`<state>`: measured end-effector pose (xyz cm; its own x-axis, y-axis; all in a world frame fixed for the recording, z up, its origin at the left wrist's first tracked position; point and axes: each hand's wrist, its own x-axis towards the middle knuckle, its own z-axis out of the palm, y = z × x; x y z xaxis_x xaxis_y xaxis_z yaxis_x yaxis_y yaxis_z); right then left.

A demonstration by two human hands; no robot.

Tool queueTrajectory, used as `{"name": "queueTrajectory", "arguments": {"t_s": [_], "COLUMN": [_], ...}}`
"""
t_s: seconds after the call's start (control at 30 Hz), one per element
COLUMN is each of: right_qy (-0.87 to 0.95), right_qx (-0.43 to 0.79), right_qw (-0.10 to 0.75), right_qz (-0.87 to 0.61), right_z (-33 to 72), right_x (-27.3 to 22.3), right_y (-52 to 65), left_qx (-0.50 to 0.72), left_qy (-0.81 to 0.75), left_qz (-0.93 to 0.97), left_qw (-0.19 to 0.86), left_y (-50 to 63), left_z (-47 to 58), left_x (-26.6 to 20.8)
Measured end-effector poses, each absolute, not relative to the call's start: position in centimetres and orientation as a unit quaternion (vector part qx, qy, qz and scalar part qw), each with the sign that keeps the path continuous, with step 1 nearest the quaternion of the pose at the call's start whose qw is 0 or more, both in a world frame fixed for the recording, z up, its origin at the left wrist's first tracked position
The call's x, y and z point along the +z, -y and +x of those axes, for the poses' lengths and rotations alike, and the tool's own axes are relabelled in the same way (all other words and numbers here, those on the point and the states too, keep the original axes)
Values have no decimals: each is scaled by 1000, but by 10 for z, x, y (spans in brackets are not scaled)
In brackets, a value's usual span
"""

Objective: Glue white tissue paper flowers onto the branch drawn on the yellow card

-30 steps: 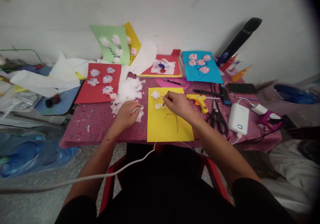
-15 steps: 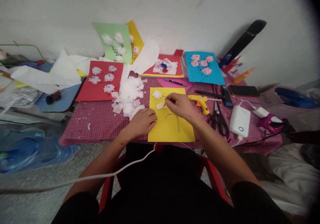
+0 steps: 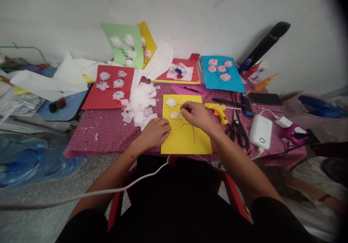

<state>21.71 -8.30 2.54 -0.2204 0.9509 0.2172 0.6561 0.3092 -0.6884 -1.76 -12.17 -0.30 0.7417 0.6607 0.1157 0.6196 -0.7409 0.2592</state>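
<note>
A yellow paper sheet (image 3: 187, 145) lies before me with a fluffy white paper flower (image 3: 171, 102) near its upper left. Below that flower sits a flatter white tuft (image 3: 175, 115). My right hand (image 3: 197, 115) is over the sheet, fingertips pinched right beside the tuft; what they grip is too small to make out. Lower down runs a thin dark bent line (image 3: 193, 132), drawn or wire, I cannot tell. My left hand (image 3: 156, 131) lies on the sheet's left edge, fingers stretched and slightly bent, holding nothing visible.
Left of the sheet is a heap of white paper pieces (image 3: 141, 101). To the right lie a yellow glue gun (image 3: 217, 112), black scissors (image 3: 238, 132) and a white power bank (image 3: 261, 131). Flower pictures on red (image 3: 91, 100) and blue paper (image 3: 210, 82) stand behind. A person's arm (image 3: 312, 190) shows lower right.
Both my hands stay almost where they were, the right still pinched by the tuft. At the lower right, another person's arm has come into view.
</note>
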Motion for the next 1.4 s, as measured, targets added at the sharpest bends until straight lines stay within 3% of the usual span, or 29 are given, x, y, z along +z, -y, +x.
{"name": "queueTrajectory", "arguments": {"t_s": [0.3,0.63,1.27,1.4], "right_qy": [754,735,731,712], "right_qx": [214,239,240,237], "right_qw": [275,319,341,380], "right_qz": [-557,-549,-540,-540], "right_z": [215,222,224,227], "right_x": [33,28,30,39], "right_y": [75,83,83,86], "left_qx": [150,227,214,214], "left_qy": [-367,-421,-424,-424], "left_qz": [910,867,872,871], "left_qw": [119,143,115,123], "left_y": [107,77,66,68], "left_z": [-11,26,38,39], "left_x": [-2,-6,-20,-16]}}
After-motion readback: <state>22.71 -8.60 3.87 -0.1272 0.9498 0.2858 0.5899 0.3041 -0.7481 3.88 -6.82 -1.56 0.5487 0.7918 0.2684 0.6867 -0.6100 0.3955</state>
